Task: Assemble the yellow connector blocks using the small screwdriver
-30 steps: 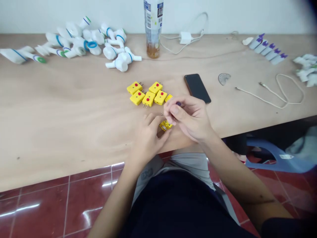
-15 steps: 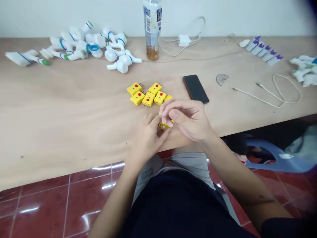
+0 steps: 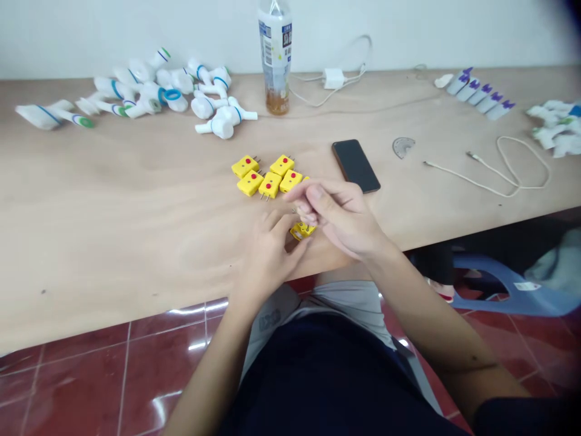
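**Small yellow box (image 3: 300, 232) held by the left hand (image 3: 270, 245), right hand (image 3: 347, 212) close by**

The box lies at the tips of the left fingers, off to their right. It seems to be gripped by its edges, with the thumb on the near side and the first finger on the far side. Small parts can be seen in its open top. It looks slanted, but some of it is hidden, so its long way cannot be told. The left hand is the nearer one. The right hand is held just right of the box, its thumb laid by its bent fingers; whether something tiny is pinched there cannot be told.

A flat wooden table (image 3: 113, 230) is seen under it all. Far off, left of the left fingers, white pipes (image 3: 149, 94) are piled. Just past the left fingertips, yellow plugs (image 3: 270, 184) with red buttons are bunched, and beyond them a bottle (image 3: 275, 72) is stood near the wall (image 3: 408, 36). Right of the right fingers, a phone (image 3: 356, 165) is laid, then a grey ruler (image 3: 399, 145), purple-topped tubes (image 3: 478, 97) and a white wire (image 3: 473, 157). Lower right, a blue stool (image 3: 531, 303) is seen on red tiles (image 3: 82, 387).
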